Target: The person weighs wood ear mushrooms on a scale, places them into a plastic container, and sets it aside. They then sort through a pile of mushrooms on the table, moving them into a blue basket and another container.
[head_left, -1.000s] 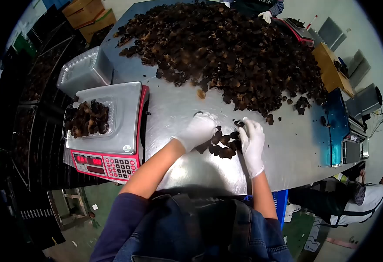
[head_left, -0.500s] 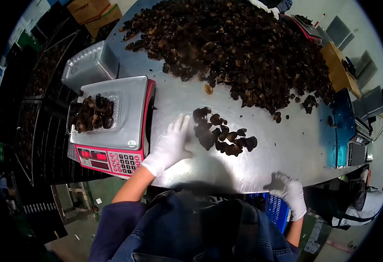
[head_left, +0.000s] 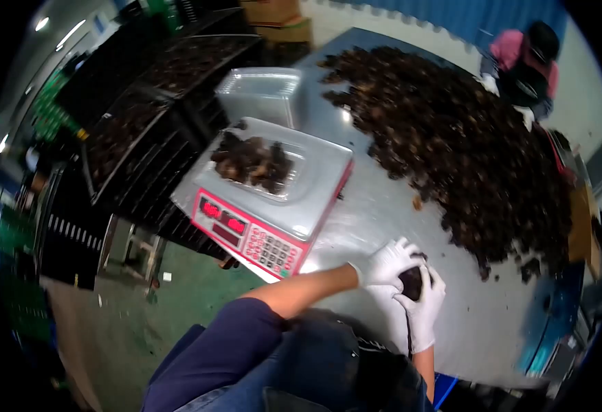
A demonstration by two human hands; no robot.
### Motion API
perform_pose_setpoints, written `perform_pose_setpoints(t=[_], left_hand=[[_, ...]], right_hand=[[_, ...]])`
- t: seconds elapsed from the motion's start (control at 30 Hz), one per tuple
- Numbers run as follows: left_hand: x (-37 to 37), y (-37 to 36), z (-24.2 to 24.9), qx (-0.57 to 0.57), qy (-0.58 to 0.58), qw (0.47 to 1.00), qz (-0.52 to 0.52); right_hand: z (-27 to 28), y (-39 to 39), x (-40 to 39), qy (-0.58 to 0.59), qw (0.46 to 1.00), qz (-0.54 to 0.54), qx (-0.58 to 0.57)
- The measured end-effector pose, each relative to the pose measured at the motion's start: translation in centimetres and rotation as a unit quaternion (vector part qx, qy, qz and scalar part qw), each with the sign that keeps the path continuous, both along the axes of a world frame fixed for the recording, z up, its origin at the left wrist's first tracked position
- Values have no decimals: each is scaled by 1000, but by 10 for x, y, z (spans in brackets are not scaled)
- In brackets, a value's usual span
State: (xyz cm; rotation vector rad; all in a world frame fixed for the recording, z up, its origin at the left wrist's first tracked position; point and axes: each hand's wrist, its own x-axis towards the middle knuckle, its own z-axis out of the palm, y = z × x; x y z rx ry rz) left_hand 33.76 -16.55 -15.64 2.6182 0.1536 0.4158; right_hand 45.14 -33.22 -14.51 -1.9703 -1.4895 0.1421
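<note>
My hands, in white gloves, come together over the metal table near its front edge. Between them is a small cluster of dark wood ear mushrooms (head_left: 411, 283). My left hand (head_left: 389, 264) curves over the far left side of the cluster, and my right hand (head_left: 426, 305) wraps round it from the right and near side. To the left, a red and grey digital scale (head_left: 321, 206) carries a clear plastic tray (head_left: 299, 167) with more mushrooms (head_left: 251, 161) in it. Its red digits are too blurred to read.
A large heap of the same mushrooms (head_left: 452, 137) covers the table's far side. Clear empty trays (head_left: 260, 96) are stacked behind the scale. Racks of dark trays (head_left: 170, 137) stand at the left. A co-worker in a pink top (head_left: 524, 69) is across the table.
The small loose group of mushrooms on the table is now gathered between my hands. My left hand moved right and my right hand came up to meet it. The view turned left.
</note>
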Motion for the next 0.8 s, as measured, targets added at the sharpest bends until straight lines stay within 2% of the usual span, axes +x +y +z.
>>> perform_pose_setpoints(t=[0.03, 0.07, 0.17, 0.23, 0.3, 0.43, 0.47, 0.57, 0.67, 0.7, 0.77, 0.8], left_hand=[[1, -3, 11, -12, 30, 999, 7], [3, -4, 11, 9, 26, 1000, 15], [19, -13, 0, 9, 40, 997, 65], [31, -14, -6, 23, 49, 995, 83], [33, -16, -3, 12, -14, 994, 112], [24, -3, 34, 3, -42, 985, 167], [18, 3, 42, 30, -39, 985, 167], [-11, 23, 67, 28, -71, 974, 215], [-70, 59, 118, -14, -35, 973, 226], [-97, 69, 134, -46, -44, 970, 236], [-145, 93, 134, -44, -213, 945, 244], [-167, 104, 148, -53, -166, 943, 282]], right_hand=[[-8, -1, 3, -15, 999, -28, -6], [-9, 0, 3, 30, 998, -47, -3], [-19, 9, 13, 15, 998, -55, 24], [-18, 14, 13, 109, 990, -70, 49], [-10, 23, 11, 101, 989, -64, 82], [11, 40, 8, 56, 989, -99, 90], [23, 46, 2, 60, 989, -107, 81], [29, 61, -4, 88, 986, -125, 61], [2, 67, 11, 30, 998, -47, 4], [3, 68, 9, 8, 994, -77, -80], [-1, 68, 5, -108, 993, -32, -45], [-8, 65, 13, -35, 992, -41, -115]])
